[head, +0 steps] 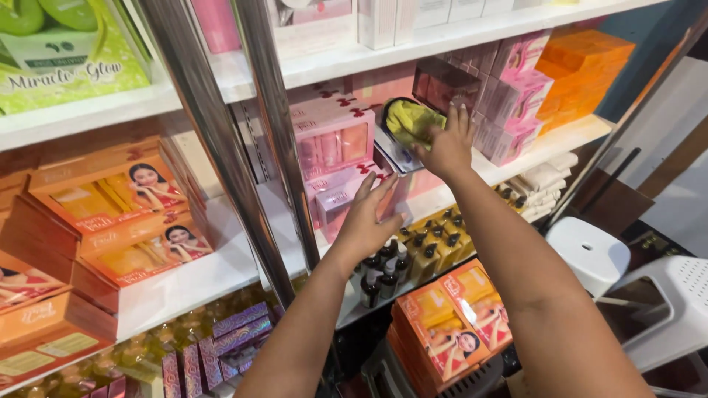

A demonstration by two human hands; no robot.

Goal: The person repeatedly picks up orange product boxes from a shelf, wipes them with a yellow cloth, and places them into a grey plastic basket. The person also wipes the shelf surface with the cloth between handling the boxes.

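Yellow cloth (410, 119), bunched on white shelf (509, 166) among pink boxes (333, 140), pressed by right hand (448, 144), fingers spread; left hand (366, 217), loosely open, steadies small pink box (333, 203); wiping apparently midway.

Bright, even – slight blur, edges warped

Your yellow cloth (410, 118) lies crumpled on the middle shelf, beside the flat pink box (398, 197).
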